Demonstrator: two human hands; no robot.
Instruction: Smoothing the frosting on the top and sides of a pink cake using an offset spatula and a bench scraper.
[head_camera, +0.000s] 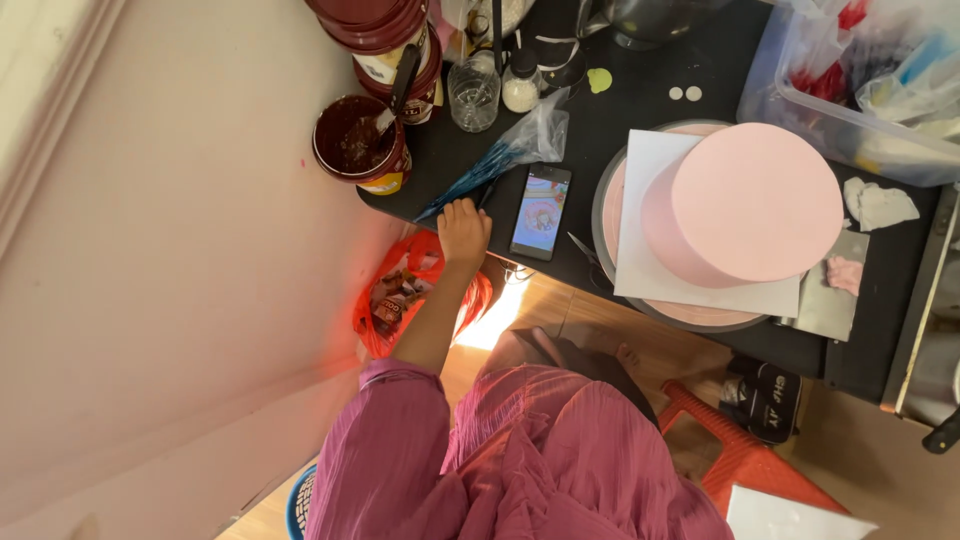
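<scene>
- Black tabletop (640, 110) is touched at its near edge by the left hand (465, 230), whose fingers are curled together over something small and dark; what is pinched cannot be told.
- Only this one hand is seen; the right hand is out of view.
- Just above the knuckles, a clear plastic bag (520, 145) with blue sticks inside is laid across the table, its narrow end pointed toward the hand.
- Just beside the hand, a phone (541, 212) is laid flat with its screen lit.
- Near the phone, scissors (582, 248) are seen, partly tucked under the edge of a round turntable (604, 215).
- On the turntable a white square board (650, 160) is set, and on it a tall round pink cake (750, 205) is stood.
- Further back, an open brown tub (355, 140) with a spoon in it is stood at the table corner, a clear glass (473, 95) close by.
- Under the table edge, an orange bag (400, 300) is hung or set below the forearm.
- A red stool (740, 455) is seen on the wooden floor beside the person's magenta dress (520, 460).
</scene>
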